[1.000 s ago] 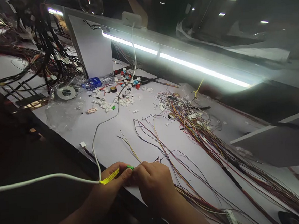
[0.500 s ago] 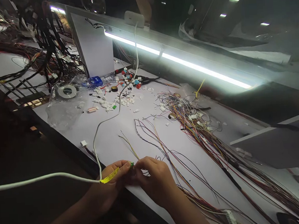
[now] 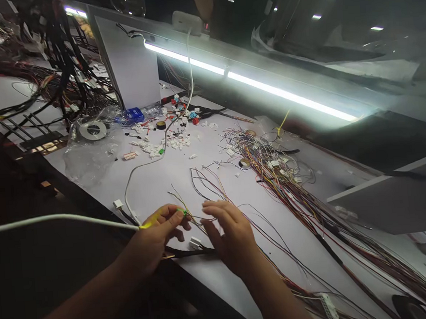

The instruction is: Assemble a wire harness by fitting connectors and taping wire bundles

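My left hand (image 3: pixel 159 231) pinches a small green connector (image 3: pixel 182 211) between thumb and fingertips. Thin wires (image 3: pixel 197 220) run from the connector towards my right hand. That right hand (image 3: pixel 230 228) hovers just to the right, fingers apart and curved, with no clear grip on the wires. Below and between the hands lies a white connector (image 3: pixel 194 243) at the end of a dark sleeved cable (image 3: pixel 190 253). A yellow tag (image 3: pixel 152 218) on a white cable (image 3: pixel 67 217) crosses by my left hand. Yellow-green wire ends (image 3: pixel 175 192) stick up behind the green connector.
A large bundle of loose wires (image 3: pixel 291 188) stretches along the right side. Several small connectors (image 3: pixel 177 141), a tape roll in a plastic bag (image 3: pixel 93 131) and a bottle with a blue label (image 3: pixel 134 115) lie at the back left. A white connector block (image 3: pixel 329 308) sits front right.
My right hand has drawn away from the green connector, and its fingers have spread. My left hand has risen slightly, still pinching the connector. The white connector below has come into view.
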Demonstrator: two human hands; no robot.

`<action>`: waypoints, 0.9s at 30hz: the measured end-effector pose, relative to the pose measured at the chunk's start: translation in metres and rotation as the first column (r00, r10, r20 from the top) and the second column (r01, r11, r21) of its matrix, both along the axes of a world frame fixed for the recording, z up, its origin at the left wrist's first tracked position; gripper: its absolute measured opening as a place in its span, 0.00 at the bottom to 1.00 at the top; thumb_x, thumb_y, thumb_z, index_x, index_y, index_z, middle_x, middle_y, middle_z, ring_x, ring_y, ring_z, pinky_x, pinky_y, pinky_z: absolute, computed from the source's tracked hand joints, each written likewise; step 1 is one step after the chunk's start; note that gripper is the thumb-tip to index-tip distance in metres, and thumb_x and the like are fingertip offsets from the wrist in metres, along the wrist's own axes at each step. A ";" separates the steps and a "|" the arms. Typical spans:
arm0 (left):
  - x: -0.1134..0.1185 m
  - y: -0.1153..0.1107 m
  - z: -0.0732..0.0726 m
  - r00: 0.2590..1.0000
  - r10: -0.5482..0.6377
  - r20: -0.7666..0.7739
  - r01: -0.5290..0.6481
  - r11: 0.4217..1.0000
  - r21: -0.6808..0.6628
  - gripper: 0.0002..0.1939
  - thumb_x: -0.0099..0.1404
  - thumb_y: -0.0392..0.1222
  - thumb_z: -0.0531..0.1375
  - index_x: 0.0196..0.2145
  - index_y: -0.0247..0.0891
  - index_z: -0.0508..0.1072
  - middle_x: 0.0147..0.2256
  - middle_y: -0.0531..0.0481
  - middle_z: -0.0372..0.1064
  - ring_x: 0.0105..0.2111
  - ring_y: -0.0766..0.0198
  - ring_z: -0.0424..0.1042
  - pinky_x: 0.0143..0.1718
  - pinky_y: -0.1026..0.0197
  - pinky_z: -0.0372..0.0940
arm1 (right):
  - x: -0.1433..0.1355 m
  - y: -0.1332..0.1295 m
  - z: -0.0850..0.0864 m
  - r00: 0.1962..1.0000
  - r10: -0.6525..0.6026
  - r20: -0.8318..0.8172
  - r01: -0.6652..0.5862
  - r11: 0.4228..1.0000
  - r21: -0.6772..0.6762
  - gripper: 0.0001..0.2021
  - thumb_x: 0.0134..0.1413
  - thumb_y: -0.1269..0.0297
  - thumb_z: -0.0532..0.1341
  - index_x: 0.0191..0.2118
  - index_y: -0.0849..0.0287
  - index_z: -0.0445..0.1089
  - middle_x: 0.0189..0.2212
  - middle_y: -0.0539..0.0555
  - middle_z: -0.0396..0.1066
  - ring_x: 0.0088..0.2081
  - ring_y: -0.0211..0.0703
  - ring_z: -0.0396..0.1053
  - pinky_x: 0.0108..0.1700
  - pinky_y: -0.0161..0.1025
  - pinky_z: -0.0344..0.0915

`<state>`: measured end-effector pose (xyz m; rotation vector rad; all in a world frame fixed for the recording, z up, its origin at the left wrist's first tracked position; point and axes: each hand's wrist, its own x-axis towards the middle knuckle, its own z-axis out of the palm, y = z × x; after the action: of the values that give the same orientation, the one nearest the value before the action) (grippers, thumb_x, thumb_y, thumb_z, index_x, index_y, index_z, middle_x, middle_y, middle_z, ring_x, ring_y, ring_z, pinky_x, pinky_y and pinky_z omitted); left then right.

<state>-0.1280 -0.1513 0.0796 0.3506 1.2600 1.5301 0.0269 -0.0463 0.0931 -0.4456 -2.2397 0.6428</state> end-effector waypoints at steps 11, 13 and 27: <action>-0.048 0.064 -0.021 0.833 0.234 0.501 -0.201 0.972 -0.119 0.07 0.65 0.29 0.53 0.29 0.31 0.67 0.39 0.38 0.74 0.24 0.73 0.72 0.24 0.73 0.71 | -0.024 -0.006 -0.021 0.468 -0.060 0.882 0.019 0.998 0.058 0.14 0.46 0.76 0.59 0.41 0.61 0.67 0.35 0.59 0.72 0.32 0.48 0.72 0.28 0.37 0.61; -0.051 0.067 -0.022 0.868 0.224 0.443 -0.184 0.974 -0.130 0.07 0.66 0.29 0.54 0.31 0.29 0.69 0.35 0.39 0.74 0.25 0.70 0.74 0.27 0.71 0.72 | -0.031 -0.007 -0.025 0.397 -0.022 0.917 0.002 1.000 0.024 0.15 0.46 0.76 0.59 0.43 0.63 0.67 0.34 0.60 0.72 0.31 0.50 0.73 0.27 0.38 0.61; -0.085 0.022 -0.027 0.993 0.104 0.054 -0.098 0.990 -0.103 0.01 0.63 0.32 0.61 0.33 0.35 0.70 0.39 0.41 0.76 0.28 0.71 0.73 0.32 0.70 0.70 | 0.061 0.041 -0.040 0.981 -0.111 0.156 0.185 0.339 -0.922 0.09 0.50 0.60 0.59 0.35 0.59 0.70 0.34 0.54 0.71 0.24 0.36 0.66 0.26 0.34 0.62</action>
<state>-0.2130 -0.1296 0.0530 0.1767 1.3191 1.5444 0.0878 -0.0049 0.0533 -1.2366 -1.5900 1.8496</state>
